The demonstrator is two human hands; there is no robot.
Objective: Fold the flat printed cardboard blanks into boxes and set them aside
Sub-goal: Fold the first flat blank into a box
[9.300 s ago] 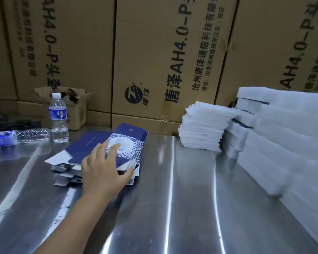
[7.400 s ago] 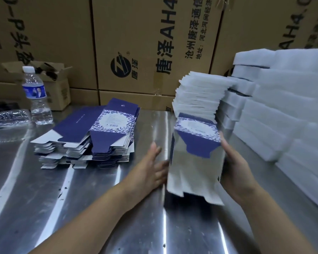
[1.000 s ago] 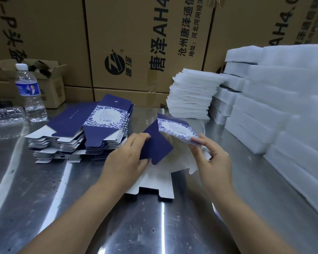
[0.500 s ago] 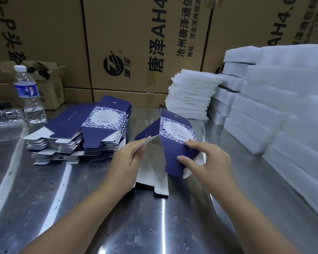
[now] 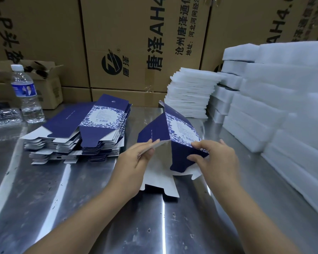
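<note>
On table [image 5: 44,198]: stack of blanks [image 5: 77,132] left of centre, upright bottle [image 5: 27,96] near far-left corner, small open carton [image 5: 48,88] behind it. Centre: half-folded blank [image 5: 173,136]. Far edge: foam sheets [image 5: 189,96]. Right edge: foam blocks [image 5: 283,116]. Behind far edge: big cartons [image 5: 136,43].

Moderate, even light is given, apparently from overhead, and no hard shadows are cast. Long white streaks of glare are thrown along the steel table [image 5: 15,180], with dull reflections between them. The white foam [image 5: 292,99] at the right is washed out and smeared, its edges lost. A small dark shadow is cast beneath the near edge of the blank [image 5: 182,131]. The cartons [image 5: 128,33] behind are bowed by the wide lens, and detail is softened toward the frame edges.
</note>
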